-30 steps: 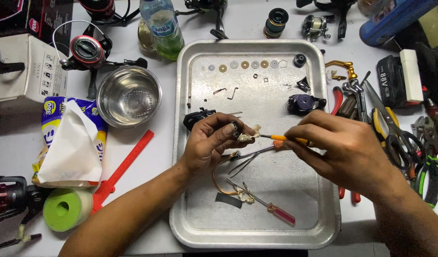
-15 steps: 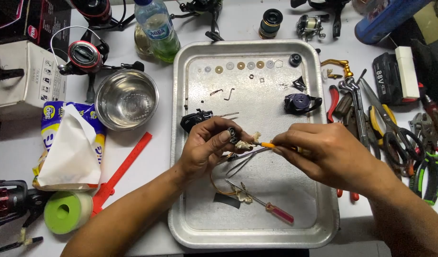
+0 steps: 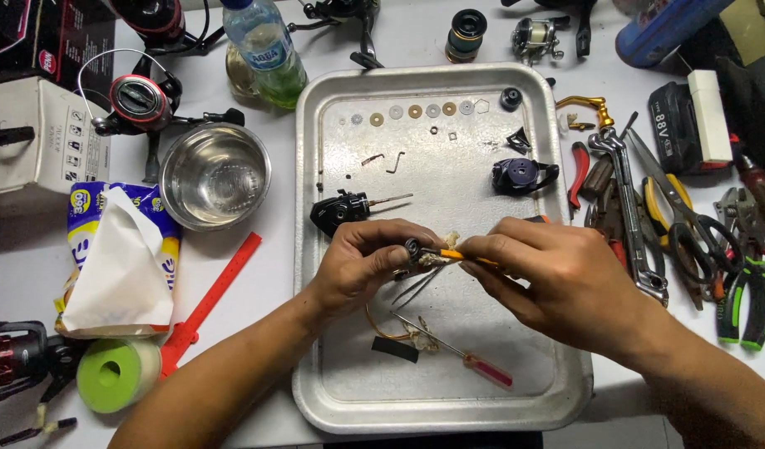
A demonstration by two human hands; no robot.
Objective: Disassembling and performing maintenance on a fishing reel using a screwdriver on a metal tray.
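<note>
Near edge of tray (image 3: pixel 333 399): red-handled screwdriver (image 3: pixel 457 353) lying loose. Mid-tray: left hand (image 3: pixel 362 266) pinched shut on a small dark reel part (image 3: pixel 413 249); right hand (image 3: pixel 557 278) clamped on an orange-handled tool (image 3: pixel 451 256), tip touching the part. Beyond: black housing (image 3: pixel 339 209), row of washers (image 3: pixel 416 110), steel bowl (image 3: pixel 214 175) on bench (image 3: pixel 274 224).
</note>
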